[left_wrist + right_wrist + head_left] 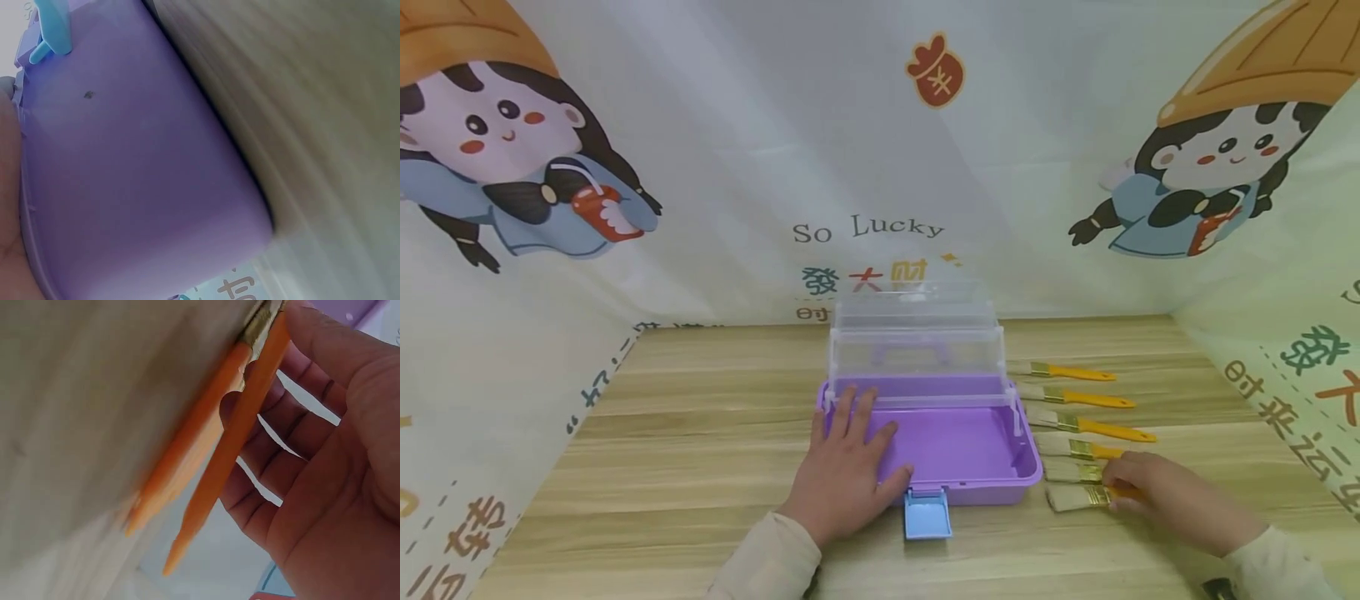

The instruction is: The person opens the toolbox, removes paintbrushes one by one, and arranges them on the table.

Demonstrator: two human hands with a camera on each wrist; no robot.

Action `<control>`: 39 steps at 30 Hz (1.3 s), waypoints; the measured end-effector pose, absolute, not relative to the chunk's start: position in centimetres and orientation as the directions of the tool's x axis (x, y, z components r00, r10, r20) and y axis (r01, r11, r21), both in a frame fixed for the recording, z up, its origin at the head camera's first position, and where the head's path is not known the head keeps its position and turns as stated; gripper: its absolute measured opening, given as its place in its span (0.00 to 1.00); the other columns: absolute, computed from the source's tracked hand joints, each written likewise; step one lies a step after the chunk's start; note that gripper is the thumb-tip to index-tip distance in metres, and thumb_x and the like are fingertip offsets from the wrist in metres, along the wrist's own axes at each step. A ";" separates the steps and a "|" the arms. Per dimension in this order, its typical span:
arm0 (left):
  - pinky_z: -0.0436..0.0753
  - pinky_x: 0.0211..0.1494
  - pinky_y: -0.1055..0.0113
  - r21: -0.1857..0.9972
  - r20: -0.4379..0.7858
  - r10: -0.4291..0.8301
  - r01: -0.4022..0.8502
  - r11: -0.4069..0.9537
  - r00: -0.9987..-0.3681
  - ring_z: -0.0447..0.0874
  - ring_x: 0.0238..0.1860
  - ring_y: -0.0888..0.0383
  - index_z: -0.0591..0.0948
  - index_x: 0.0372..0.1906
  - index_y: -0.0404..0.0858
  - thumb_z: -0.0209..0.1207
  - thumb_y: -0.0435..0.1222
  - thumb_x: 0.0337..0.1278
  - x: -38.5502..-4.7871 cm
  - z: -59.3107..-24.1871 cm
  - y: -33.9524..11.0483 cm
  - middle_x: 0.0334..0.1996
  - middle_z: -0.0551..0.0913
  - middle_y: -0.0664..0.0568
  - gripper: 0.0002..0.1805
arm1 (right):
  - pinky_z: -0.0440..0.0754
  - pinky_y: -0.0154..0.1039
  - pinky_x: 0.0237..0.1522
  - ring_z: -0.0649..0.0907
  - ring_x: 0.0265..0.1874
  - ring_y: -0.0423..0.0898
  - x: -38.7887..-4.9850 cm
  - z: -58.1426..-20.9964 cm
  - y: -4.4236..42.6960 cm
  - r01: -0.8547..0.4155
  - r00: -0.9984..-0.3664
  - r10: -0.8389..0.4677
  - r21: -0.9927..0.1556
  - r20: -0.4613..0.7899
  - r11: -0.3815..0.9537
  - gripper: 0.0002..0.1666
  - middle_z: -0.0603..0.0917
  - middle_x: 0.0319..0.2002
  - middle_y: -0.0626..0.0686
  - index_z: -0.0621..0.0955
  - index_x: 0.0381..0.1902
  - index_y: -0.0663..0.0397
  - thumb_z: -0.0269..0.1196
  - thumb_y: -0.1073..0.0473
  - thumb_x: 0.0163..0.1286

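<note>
A purple box (958,446) with its clear lid (917,342) raised stands on the table. My left hand (850,471) rests on the box's left side with its fingers spread over the rim and inside. The box's outer wall (137,162) fills much of the left wrist view. On the right, my right hand (1172,498) pinches the nearest paintbrush (1075,498) by its orange handle, close to the metal band. That handle (240,431) lies between thumb and fingers in the right wrist view, beside another orange handle (187,437).
Several more flat paintbrushes, such as the farthest paintbrush (1078,372), lie in a column along the box's right side. A blue latch (927,515) hangs down at the box's front. Behind the wooden table (700,400) hangs a printed cloth (760,150).
</note>
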State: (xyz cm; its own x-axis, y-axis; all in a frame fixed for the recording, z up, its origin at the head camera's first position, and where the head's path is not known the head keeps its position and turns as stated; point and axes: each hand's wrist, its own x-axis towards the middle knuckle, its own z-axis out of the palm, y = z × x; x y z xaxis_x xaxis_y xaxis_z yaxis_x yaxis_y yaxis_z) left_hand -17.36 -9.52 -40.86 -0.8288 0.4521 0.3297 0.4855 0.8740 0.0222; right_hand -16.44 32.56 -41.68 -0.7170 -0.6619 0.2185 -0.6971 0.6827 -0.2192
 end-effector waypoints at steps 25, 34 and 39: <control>0.46 0.72 0.34 0.047 0.315 0.430 0.466 0.883 -0.846 0.45 0.76 0.40 0.78 0.65 0.46 0.44 0.64 0.65 -17.3 -41.2 -9.7 0.75 0.57 0.40 0.36 | 0.82 0.43 0.37 0.83 0.38 0.44 -15.6 -39.2 33.2 -0.501 -0.856 -0.516 -0.276 0.021 0.820 0.13 0.83 0.43 0.45 0.83 0.45 0.51 0.68 0.52 0.66; 0.47 0.71 0.33 0.076 0.292 0.437 0.476 0.876 -0.851 0.45 0.76 0.38 0.78 0.65 0.46 0.46 0.63 0.65 -17.0 -42.0 -8.8 0.75 0.55 0.39 0.35 | 0.83 0.46 0.38 0.84 0.39 0.48 -15.9 -37.9 33.5 -0.423 -0.892 -0.450 -0.274 -0.043 0.864 0.15 0.84 0.44 0.47 0.83 0.48 0.54 0.66 0.52 0.69; 0.52 0.70 0.32 0.011 0.332 0.454 0.485 0.875 -0.827 0.47 0.75 0.38 0.79 0.63 0.47 0.46 0.64 0.65 -17.4 -41.6 -8.5 0.74 0.57 0.39 0.34 | 0.83 0.47 0.41 0.84 0.42 0.49 -16.0 -37.7 32.6 -0.482 -0.873 -0.485 -0.245 0.051 0.841 0.14 0.83 0.44 0.45 0.84 0.48 0.53 0.66 0.53 0.69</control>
